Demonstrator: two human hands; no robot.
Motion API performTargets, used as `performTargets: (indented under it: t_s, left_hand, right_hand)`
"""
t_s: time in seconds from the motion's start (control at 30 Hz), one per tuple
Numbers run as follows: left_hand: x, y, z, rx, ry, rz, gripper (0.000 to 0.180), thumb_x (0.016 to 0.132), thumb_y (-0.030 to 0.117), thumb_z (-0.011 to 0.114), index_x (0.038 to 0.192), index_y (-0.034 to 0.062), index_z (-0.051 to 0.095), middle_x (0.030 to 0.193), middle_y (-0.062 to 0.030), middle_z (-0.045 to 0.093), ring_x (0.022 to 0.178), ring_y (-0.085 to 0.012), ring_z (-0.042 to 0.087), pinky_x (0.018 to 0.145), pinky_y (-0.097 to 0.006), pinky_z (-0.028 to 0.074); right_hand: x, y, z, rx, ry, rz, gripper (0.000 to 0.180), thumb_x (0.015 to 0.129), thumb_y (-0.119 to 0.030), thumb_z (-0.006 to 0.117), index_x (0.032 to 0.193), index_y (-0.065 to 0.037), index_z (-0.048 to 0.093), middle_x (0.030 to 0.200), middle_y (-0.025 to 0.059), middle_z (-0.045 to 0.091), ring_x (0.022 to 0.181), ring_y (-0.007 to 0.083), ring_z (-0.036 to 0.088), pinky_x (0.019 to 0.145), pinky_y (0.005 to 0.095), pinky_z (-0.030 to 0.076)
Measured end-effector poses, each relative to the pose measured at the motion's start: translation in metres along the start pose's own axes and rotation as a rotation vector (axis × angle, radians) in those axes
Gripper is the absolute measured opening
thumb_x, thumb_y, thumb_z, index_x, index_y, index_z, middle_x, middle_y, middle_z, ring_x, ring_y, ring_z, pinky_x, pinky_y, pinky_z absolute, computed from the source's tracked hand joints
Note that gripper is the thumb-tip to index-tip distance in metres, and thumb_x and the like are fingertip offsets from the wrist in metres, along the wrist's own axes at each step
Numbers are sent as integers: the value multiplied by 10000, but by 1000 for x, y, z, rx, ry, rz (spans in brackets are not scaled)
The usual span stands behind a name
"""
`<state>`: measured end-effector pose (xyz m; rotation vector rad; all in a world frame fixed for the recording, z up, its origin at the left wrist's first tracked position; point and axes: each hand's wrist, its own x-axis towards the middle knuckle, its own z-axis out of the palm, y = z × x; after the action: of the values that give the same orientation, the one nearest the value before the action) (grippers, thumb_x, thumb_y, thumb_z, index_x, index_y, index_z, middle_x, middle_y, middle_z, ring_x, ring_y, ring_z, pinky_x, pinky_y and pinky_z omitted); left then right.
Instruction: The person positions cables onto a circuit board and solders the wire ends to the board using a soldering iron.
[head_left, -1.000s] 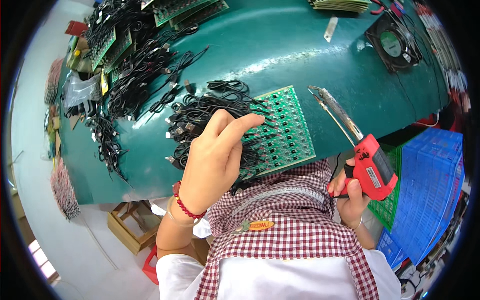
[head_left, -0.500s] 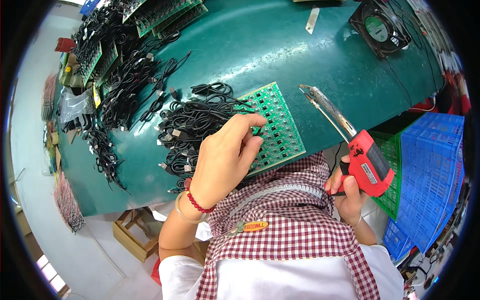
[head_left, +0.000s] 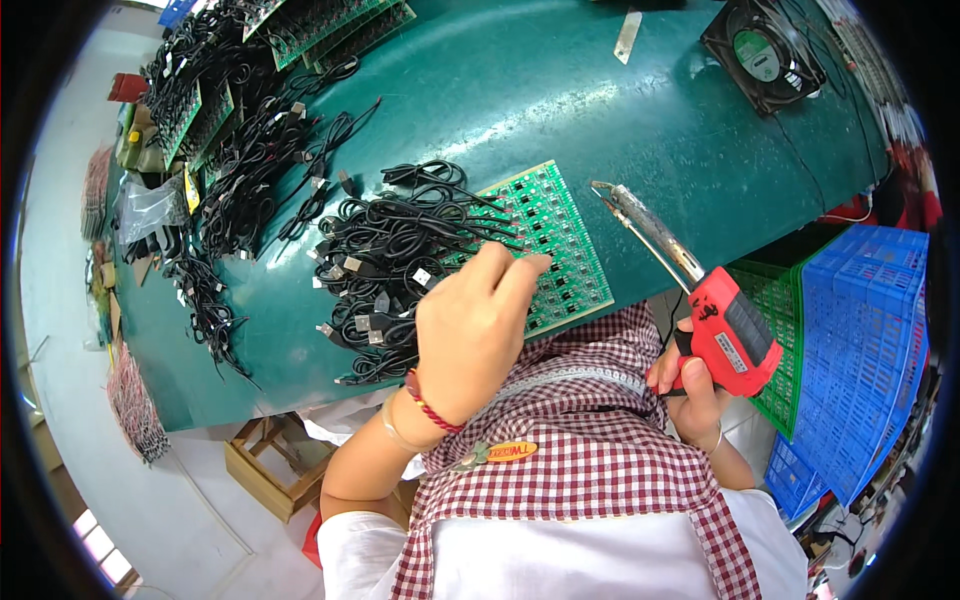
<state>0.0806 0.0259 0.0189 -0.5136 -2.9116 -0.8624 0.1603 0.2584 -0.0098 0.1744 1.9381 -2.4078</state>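
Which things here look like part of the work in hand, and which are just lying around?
Seemingly in use:
red soldering gun, in the right hand
green circuit board, under the left hand
black cables, bunched at the board's edge

Seemingly lying about:
black fan
flat metal strip
clear plastic bag
blue crate

Green rectangular PCB panel (head_left: 566,240) w/ rows of small black comps lies flat. Coiled black cables (head_left: 372,222) w/ metal plugs heaped at its L side, wire ends over that edge. Red-&-black soldering gun (head_left: 722,325) held to R, metal barrel angled far-L, tip near board's far R corner.
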Motion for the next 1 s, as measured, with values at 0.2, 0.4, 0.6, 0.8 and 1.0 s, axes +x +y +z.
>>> performTargets:
  t_s: [0.2, 0.4, 0.6, 0.8, 1.0]
  left_hand:
    - [-8, -7, 19, 124, 77, -17, 132, 760, 39, 689, 849, 62, 595, 830, -78, 553, 729, -272, 582, 626, -372, 468]
    - [-3, -5, 20, 176, 27, -36, 104, 770, 50, 671, 822, 60, 581, 817, -81, 543, 697, -276, 563, 613, -376, 456]
    - [-2, -6, 21, 163, 24, -41, 109, 763, 33, 661, 819, 58, 570, 814, -87, 538, 692, -283, 559, 615, -382, 452]
    - [1, -4, 19, 158, -7, -55, 124, 750, 34, 661, 799, 49, 548, 807, -98, 528, 689, -297, 554, 614, -389, 451]
    - [3, -3, 17, 179, -37, -67, 136, 744, 45, 666, 794, 45, 539, 810, -106, 529, 698, -301, 560, 622, -395, 454]
  right_hand:
    - [-20, 1, -25, -97, -150, 179, 479, 936, -284, 579, 1260, 31, 419, 679, 75, 514, 599, 150, 507, 604, 316, 477]
    - [-28, 4, -38, -156, -148, 301, 137, 826, -133, 658, 842, -2, 623, 738, 73, 621, 676, 156, 583, 612, 297, 468]
    - [-28, 9, -38, -298, -193, 300, 135, 782, -162, 687, 794, -40, 632, 717, 55, 630, 660, 206, 582, 604, 328, 463]
    - [-29, 14, -43, -335, -205, 296, 117, 776, -153, 683, 786, -49, 632, 706, 43, 622, 649, 203, 575, 582, 323, 451]
    - [-29, 11, -42, -318, -212, 275, 118, 793, -127, 675, 821, -24, 626, 721, 57, 610, 652, 181, 582, 594, 315, 469]
